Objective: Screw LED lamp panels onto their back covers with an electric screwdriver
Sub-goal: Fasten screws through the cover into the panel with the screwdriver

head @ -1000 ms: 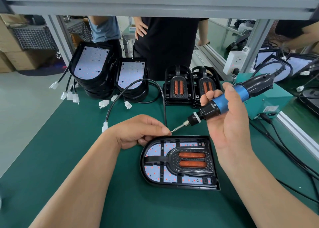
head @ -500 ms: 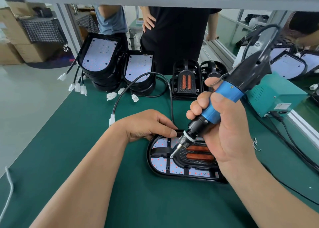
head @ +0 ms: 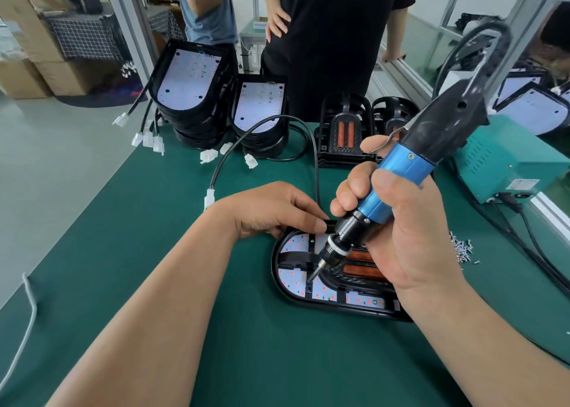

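Head cam, the only view we've got: our right hand [head: 410, 230] is wrapped tight round the electric screwdriver [head: 401, 172], fingers on the blue barrel. The tool's tilted, bit tip [head: 311, 278] down at a black rib crossing the LED panel [head: 291, 278]. The panel sits inside its back cover [head: 308, 304], flat on the green mat [head: 138, 268], right in front of us. Our left hand [head: 271, 209] braces the cover's far edge, fingers curled over it, thumb pressed on the rim, just beside the driver nose. Can't tell if a screw's on the bit, too small. Loose screws [head: 462, 249] lie to the right w/ the teal power box [head: 505, 166] beyond them. Stacks of lamps [head: 191, 98] stand at the mat's far side.

Risks, as we read it: the driver leans a fair bit, so the bit could cam out & skid across the LEDs, or the screw goes in cross-threaded. Thumb's v. close to the spinning nose, and a slip there nips it. If the left hand's hold is too light, torque may twist the cover on the mat. The cable [head: 315, 160] loops just behind that hand, so a snag could drag the cover.
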Motion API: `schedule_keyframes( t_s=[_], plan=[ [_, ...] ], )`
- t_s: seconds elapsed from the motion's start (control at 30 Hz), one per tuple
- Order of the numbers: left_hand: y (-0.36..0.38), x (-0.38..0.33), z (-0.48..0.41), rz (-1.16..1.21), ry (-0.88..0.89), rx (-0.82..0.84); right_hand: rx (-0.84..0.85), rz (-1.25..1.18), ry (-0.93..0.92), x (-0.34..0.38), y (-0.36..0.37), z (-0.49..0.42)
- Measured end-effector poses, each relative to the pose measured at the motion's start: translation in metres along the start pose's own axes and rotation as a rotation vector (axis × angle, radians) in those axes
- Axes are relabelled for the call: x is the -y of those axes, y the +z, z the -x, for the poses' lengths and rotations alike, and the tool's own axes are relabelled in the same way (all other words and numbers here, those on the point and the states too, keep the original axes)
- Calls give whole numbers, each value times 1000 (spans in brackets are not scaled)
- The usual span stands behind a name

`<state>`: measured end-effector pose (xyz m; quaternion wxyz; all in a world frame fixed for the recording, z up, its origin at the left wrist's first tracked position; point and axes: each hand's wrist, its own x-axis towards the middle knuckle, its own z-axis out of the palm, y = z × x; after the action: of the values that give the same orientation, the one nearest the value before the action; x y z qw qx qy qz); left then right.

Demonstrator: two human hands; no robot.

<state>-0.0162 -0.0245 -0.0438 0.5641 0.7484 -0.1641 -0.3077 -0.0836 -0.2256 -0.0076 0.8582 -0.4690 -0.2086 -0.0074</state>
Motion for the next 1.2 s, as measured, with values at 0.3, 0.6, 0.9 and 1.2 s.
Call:
schedule_keyframes(
  t_s=[0.3, 0.6, 0.9, 1.2],
  plan=[
    [-7, 3, 1, 210, 155, 17, -188, -202, -53, 6, -24, -13],
    [-7, 2, 2, 187, 162, 56, -414, -326, -131, 7, -48, -24],
    [3, -3, 1, 159, 108, 41, -492, -345, -155, 8, -53, -27],
    [14, -5, -4, 133, 91, -20, -503, -309, -141, 5, -55, -27]
  ],
)
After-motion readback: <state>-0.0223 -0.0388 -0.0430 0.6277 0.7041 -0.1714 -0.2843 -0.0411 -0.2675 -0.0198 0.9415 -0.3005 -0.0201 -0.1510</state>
